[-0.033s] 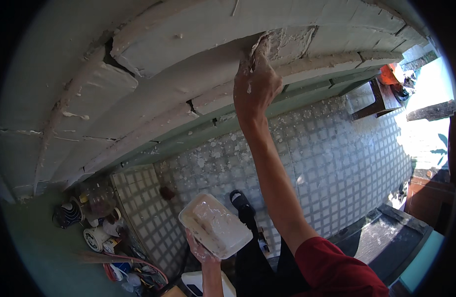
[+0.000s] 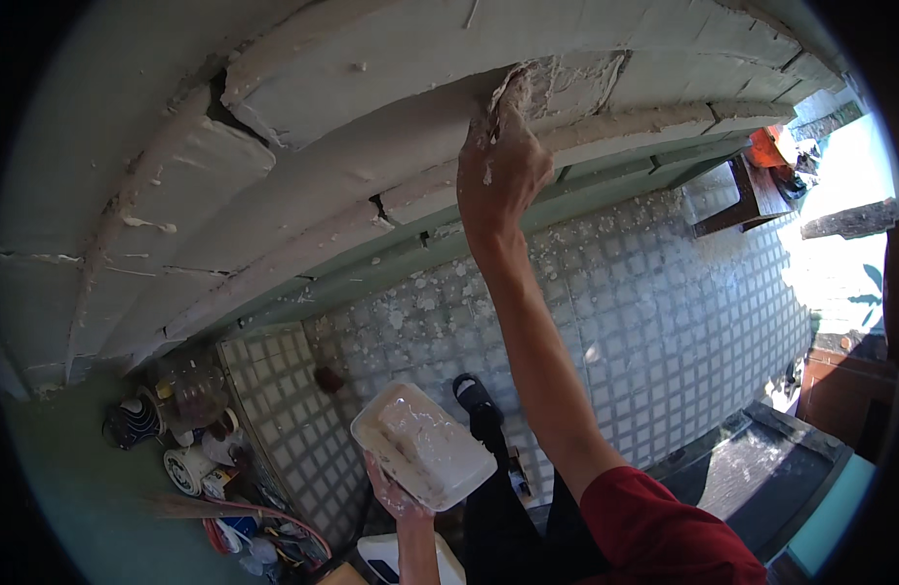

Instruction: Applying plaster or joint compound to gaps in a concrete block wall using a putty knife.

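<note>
My left hand [image 2: 396, 490] holds a white plastic tub [image 2: 471, 478] from below at its left side. Wet white paste [image 2: 420, 429] fills part of the tub, and smears of it coat my fingers. My right arm reaches up to the stepped plaster moulding [image 2: 352, 136]. There my right hand [image 2: 505, 171] is closed, its fingertips against a rough wet patch [image 2: 571, 83]. Paste covers those fingers, so I cannot make out what is between them. Left of the patch, the recessed band of moulding is smooth.
Paste splatters spot the tiled floor [image 2: 644, 283]. Jars, cans and tools [image 2: 186, 468] crowd the lower left. A wooden bench [image 2: 747, 200] and an orange container [image 2: 769, 148] stand at the far right. A dark tabletop [image 2: 742, 468] lies at the lower right. My sandalled foot [image 2: 477, 398] is below.
My right hand has shifted very slightly left along the moulding, still at the wet patch. The tub in my left hand has hardly moved.
</note>
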Available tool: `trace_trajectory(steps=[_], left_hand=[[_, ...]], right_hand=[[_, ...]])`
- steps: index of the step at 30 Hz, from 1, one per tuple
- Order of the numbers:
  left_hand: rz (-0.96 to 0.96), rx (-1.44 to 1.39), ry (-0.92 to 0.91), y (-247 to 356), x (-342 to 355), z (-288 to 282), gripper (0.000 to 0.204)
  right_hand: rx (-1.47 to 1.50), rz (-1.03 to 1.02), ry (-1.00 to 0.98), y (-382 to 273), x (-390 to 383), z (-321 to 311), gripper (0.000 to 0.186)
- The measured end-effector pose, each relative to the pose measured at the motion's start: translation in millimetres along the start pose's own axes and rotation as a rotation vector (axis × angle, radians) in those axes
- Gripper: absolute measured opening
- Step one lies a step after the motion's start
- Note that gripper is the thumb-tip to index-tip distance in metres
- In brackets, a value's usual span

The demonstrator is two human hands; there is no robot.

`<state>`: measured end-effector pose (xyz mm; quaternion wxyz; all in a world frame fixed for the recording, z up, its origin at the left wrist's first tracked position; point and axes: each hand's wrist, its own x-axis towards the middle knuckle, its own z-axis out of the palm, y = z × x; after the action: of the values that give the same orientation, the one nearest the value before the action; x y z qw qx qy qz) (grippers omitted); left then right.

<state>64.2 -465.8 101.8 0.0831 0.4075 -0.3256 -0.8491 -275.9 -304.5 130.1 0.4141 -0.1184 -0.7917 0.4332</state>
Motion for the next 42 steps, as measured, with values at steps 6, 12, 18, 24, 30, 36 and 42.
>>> trace_trajectory(steps=[6,12,18,24,30,36,42], left_hand=[[-0.038,-0.061,0.011,11.8,2.1,-13.5,0.052],[-0.016,-0.04,0.001,14.0,-1.2,-15.9,0.054],[-0.041,-0.036,0.037,15.9,-4.1,-19.0,0.055],[-0.039,-0.047,0.025,8.7,-11.0,-14.2,0.055],[-0.023,-0.01,0.038,-3.5,-14.8,-18.5,0.054],[-0.011,0.006,0.056,0.1,-21.3,-37.2,0.053],[0.025,-0.034,0.065,13.1,-23.9,-49.2,0.054]], right_hand=[[0.029,0.023,-0.072,-27.5,-30.1,20.2,0.042],[0.14,-0.04,-0.214,-52.1,-63.1,35.0,0.061],[0.399,-0.177,-0.289,-63.0,-85.7,35.3,0.067],[0.444,-0.172,-0.443,-68.7,-107.2,35.2,0.062],[0.534,-0.254,-0.407,-47.4,-118.9,12.5,0.044],[0.954,0.592,-0.498,-9.4,-102.9,-44.1,0.028],[0.704,0.364,-0.316,11.2,-96.7,-60.4,0.022]])
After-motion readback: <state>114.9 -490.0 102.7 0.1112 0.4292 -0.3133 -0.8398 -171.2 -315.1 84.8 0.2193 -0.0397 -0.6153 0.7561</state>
